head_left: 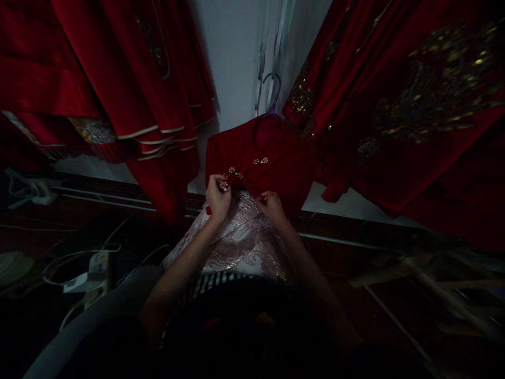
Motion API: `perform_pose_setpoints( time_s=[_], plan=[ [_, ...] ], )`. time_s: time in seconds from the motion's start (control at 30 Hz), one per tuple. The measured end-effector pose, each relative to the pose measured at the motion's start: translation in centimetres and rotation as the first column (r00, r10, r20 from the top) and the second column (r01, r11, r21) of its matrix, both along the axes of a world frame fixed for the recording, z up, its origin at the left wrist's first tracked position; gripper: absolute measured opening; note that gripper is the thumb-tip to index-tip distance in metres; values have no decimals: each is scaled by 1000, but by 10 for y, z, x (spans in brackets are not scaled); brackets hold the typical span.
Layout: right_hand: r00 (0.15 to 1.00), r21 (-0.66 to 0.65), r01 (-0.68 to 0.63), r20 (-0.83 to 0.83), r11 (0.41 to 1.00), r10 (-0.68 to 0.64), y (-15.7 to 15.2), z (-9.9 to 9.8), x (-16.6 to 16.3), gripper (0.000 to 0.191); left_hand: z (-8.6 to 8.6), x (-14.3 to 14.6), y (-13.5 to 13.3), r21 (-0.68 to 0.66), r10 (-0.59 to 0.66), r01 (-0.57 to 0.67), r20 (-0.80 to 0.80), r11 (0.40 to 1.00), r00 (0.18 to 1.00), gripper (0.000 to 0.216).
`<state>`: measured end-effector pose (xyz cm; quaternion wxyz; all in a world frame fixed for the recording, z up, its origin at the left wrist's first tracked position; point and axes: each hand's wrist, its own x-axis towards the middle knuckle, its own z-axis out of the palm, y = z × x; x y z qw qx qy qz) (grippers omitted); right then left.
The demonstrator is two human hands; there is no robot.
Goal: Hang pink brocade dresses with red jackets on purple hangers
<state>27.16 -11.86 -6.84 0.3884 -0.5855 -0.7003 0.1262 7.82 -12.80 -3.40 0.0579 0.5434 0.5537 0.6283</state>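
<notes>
Pale wall [231, 63] behind, left hand [218, 200] and right hand [273, 208] pinch the red cloth jacket [292, 173] beside beaded flowers [233, 171]!

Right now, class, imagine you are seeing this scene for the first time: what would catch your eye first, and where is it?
First, probably, the red jacket in the middle, with a purple hanger at its neck; the left hand and right hand hold its lower front, near shiny flower-shaped ornaments. Next might come the glittering gold decoration on red cloth at upper right.
</notes>
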Motion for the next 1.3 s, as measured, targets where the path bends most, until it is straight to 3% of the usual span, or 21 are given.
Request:
perform_pose_setpoints(
  time_s=[0.1, 0.17, 0.27, 0.33, 0.47, 0.53, 0.77, 1.07, 1.3],
  plan=[
    [1000, 7, 5, -8, 1000, -5, 2, 1, 0, 15, -21, 35, -4, 17, 11, -11, 22, 1000, 1000, 22],
    [999, 2, 21, -24, 1000, -21, 1, 9, 6, 15, -45, 51, -7, -48, -98, 94, -72, 994, 993, 19],
    [993, -33, 67, -95, 997, -70, -4, 28, 19, 15, -71, 59, -11, -80, -164, 154, -131, 985, 978, 22],
    [977, -109, 6, -213, 994, -29, -9, 40, 24, 16, -77, 58, -12, -59, -163, 159, -72, 986, 984, 27],
    [886, -180, -292, -422, 939, 195, -18, 53, 23, 26, -76, 53, -12, -29, -202, 203, 47, 979, 978, 34],
    [869, -175, -344, -431, 923, 242, -20, 51, 20, 33, -76, 51, -11, -13, -233, 234, 27, 972, 972, 29],
    [922, -148, -311, -287, 939, 260, -15, 32, 10, 17, -77, 48, -11, -16, -226, 225, -32, 974, 974, 13],
    [921, -108, -326, -261, 939, 290, -16, 28, -4, 12, -74, 49, -13, 4, -261, 262, -66, 965, 963, 12],
    [958, -41, -255, -143, 966, 247, -18, 25, -11, 11, -70, 49, -16, -12, -239, 239, -73, 971, 968, 10]
  ],
)
